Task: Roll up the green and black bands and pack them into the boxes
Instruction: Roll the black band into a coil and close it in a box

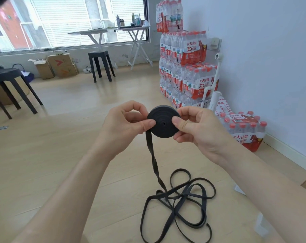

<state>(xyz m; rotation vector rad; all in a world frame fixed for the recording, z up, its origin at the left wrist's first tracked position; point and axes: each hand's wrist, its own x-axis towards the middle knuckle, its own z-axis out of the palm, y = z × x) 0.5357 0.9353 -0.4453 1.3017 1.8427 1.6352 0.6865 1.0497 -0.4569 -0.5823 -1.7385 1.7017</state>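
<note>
Black band (163, 126), partly rolled, held up between both grips above the floor (61, 155).

The rolled disc is pinched at its left edge by the thumb and fingers of the left grip (124, 123), and at its right edge by the thumb and curled fingers of the right grip (197, 128). From the disc's lower left side a twisted unrolled length is hung down to a loose tangle (183, 199) of loops laid on the wooden floor between the forearms. Packs of bottled water (185, 67) are stacked against the right wall; a black stool (101, 65) is stood near the window.
</note>
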